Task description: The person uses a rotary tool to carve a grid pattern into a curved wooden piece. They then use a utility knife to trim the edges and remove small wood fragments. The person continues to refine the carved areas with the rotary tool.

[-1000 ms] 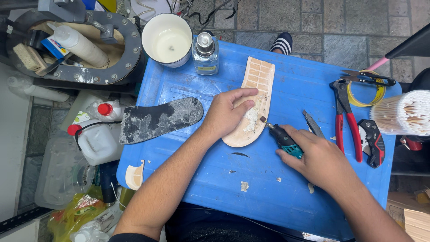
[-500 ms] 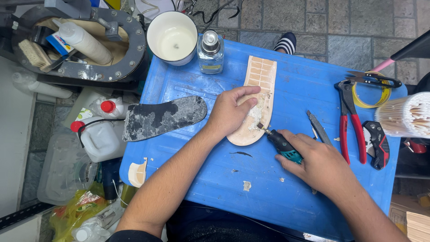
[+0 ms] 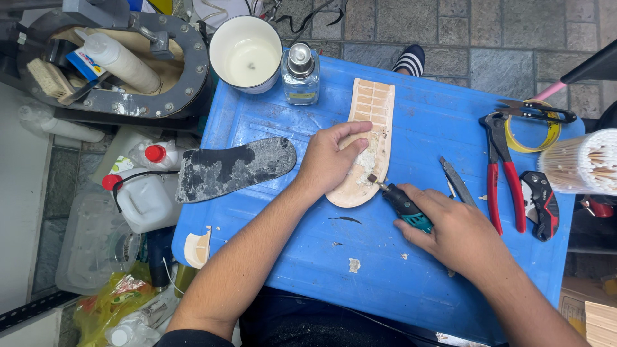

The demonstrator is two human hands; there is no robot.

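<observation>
A tan shoe sole [image 3: 371, 122] with a ribbed toe lies on the blue table [image 3: 289, 257]. My left hand [image 3: 331, 160] presses down on its heel half, fingers spread over a rough whitish patch. My right hand [image 3: 459, 234] grips a small teal and black rotary tool [image 3: 403, 207], whose tip touches the sole's right edge near the heel. A dark, scuffed insole [image 3: 231, 168] lies flat to the left of my left hand.
At the table's back stand a white cup [image 3: 246, 46] and a small glass bottle [image 3: 301, 74]. Red-handled pliers [image 3: 498, 173], a folding knife [image 3: 540, 204], scissors on yellow tape [image 3: 533, 122] and a bundle of wooden sticks [image 3: 581, 164] lie right. White jugs [image 3: 144, 193] stand left.
The view has shifted slightly. My right hand brought the tool's tip a little closer onto the sole's edge; my left hand stays pressed on the sole.
</observation>
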